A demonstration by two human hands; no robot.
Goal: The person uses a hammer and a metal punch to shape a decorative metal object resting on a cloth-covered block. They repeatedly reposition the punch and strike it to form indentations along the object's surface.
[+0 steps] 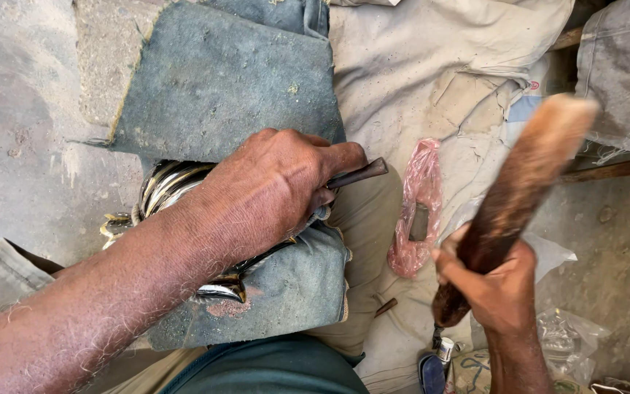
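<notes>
1. Head view, left side: your left hand [275,186] is closed around a dark metal punch [359,174]. Its blunt end sticks out past your thumb toward the right; the working tip is hidden under your fist.
2. Under that hand sits a stack of shiny metal bangles [173,184], resting on a blue-grey cloth pad [220,80] laid over your lap. The pad's lower edge wraps up around the bangles near your wrist.
3. Head view, right side: your right hand [494,281] is clenched on the lower end of a wooden mallet [523,186], which is raised and tilted toward the upper right corner. The head is blurred, well apart from the punch.
4. On the beige sheet [439,66] between your hands lies a crumpled pink plastic bag [417,204]. Clear plastic wrap [570,332] lies near the lower right corner, on the floor.
5. Risks, as I judge them:
   - The exposed punch end is short and close to your thumb; an off-line strike hits knuckles.
   - The bangles sit on soft cloth over your leg; they can roll or skid under a blow, and the punch slips.
   - The tip is out of your sight, so misplacement won't show until after impact.
   - The pad may be thin; force passes through to your thigh.
</notes>
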